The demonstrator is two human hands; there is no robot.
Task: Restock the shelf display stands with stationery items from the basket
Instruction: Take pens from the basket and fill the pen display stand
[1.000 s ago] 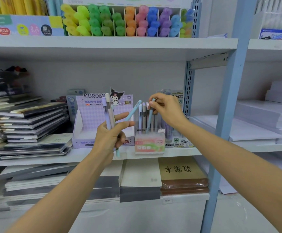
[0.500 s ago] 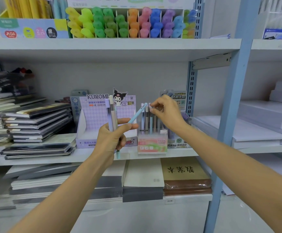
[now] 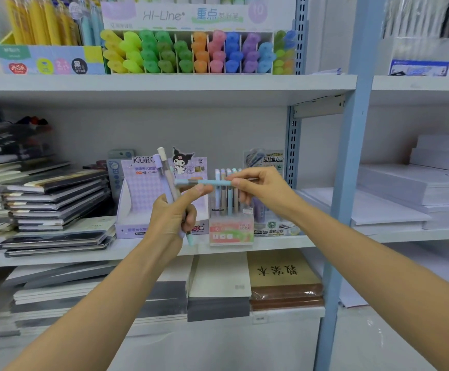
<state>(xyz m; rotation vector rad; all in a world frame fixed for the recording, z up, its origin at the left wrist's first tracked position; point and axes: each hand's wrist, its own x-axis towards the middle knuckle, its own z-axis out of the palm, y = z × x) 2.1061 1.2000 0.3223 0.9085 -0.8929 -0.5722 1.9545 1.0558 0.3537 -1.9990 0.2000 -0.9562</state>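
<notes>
Pens (image 3: 167,183) are standing bunched in the left hand (image 3: 171,218), which is gripping them as a ready supply, while the right hand (image 3: 263,191) is pinching a light-blue pen (image 3: 210,182) level — probably for slotting into the pen stand (image 3: 231,231) just behind.

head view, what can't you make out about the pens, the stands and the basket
Basket: outside the head view's frame.
Light blue plastic pen: right end hidden inside the right hand.
Lilac and beige pens: lower halves hidden by the left hand.
Clear plastic pen stand with pink label: free slots hidden behind the right hand.
Purple Kuromi cardboard box: contents hidden by left hand; small print blurred.
</notes>
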